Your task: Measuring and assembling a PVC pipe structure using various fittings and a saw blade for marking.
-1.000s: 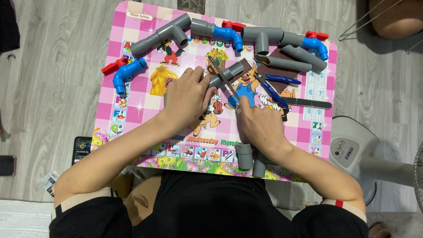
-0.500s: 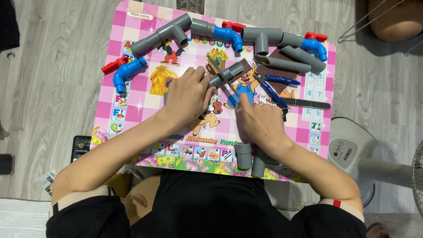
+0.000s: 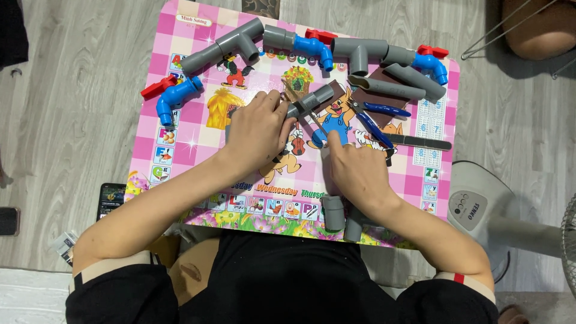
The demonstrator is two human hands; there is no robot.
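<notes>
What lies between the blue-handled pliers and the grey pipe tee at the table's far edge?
Head view: a brown block bearing a loose grey pipe lies between the pliers and the tee.

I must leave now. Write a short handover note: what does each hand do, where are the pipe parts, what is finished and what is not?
Left hand: presses a short grey plastic pipe onto the pink picture table.
Right hand: holds a thin hacksaw blade across that pipe.
Done: two cut grey stubs lie at the near edge.
Left: the pipe looks uncut. Tee joints, blue taps and blue pliers lie unused behind.
</notes>
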